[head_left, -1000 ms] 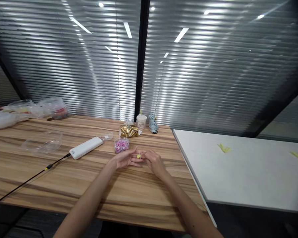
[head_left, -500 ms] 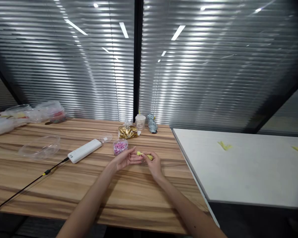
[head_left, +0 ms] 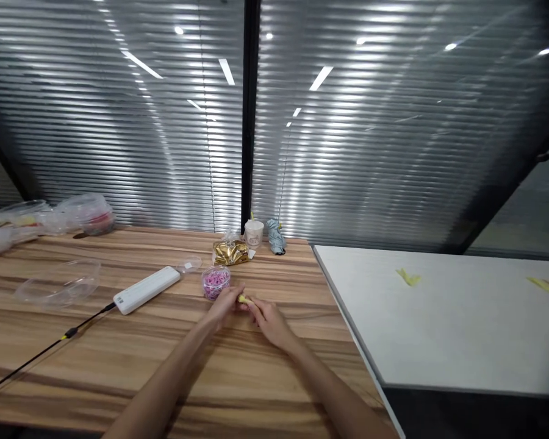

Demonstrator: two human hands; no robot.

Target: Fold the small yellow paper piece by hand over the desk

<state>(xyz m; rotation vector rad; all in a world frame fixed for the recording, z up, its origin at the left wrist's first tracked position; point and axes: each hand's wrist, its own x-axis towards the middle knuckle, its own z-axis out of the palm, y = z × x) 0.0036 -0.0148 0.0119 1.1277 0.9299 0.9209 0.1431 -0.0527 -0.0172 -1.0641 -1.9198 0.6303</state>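
Observation:
My left hand (head_left: 225,304) and my right hand (head_left: 266,319) meet low over the wooden table (head_left: 119,360), fingertips together. Between them they pinch a small yellow piece (head_left: 243,299), mostly hidden by the fingers. Just beyond my left hand stands a small clear cup of pink bits (head_left: 215,282).
A white power strip (head_left: 146,289) with a black cable (head_left: 41,353) lies to the left. Clear plastic lids and bags (head_left: 59,283) sit further left. A gold packet (head_left: 230,251), a white cup (head_left: 253,232) and a folded umbrella (head_left: 275,236) stand by the blinds. Yellow scraps (head_left: 407,277) lie on the white table (head_left: 439,323).
Both hands have come closer together and lowered toward the table, covering more of the yellow piece. The view has shifted slightly right and down.

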